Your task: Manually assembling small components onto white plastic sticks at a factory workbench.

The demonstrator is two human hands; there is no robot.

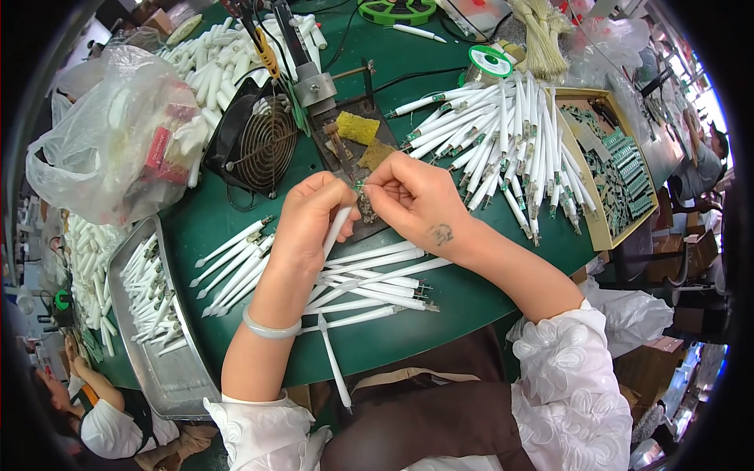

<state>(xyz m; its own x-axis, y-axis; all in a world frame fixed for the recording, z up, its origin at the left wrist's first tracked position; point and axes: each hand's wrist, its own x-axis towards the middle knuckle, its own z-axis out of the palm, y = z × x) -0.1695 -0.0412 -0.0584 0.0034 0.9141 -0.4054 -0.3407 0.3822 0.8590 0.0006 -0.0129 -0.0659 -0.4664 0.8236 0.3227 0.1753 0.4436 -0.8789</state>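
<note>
My left hand (316, 210) is closed round a slim white plastic tube (337, 228), which slants up out of the fist. At the tube's upper end is a small green circuit board (360, 187). My right hand (416, 192) pinches at that board, its fingertips almost meeting those of the left; any fine wire between them is too small to make out. Below both hands lie several finished-looking white tubes (369, 284) with wires at their ends. More tubes with pointed tips (239, 267) rest by my left wrist. A single tube (334, 363) hangs over the table's near edge.
A metal stand (316, 90) with a yellow sponge (357, 128) stands ahead, beside a black fan (263, 141). Right are heaped tubes (503, 129), a solder spool (488, 63) and a box of circuit boards (594, 228). Left are a plastic bag (86, 173) and metal tray (169, 385). A co-worker (118, 428) sits at lower left.
</note>
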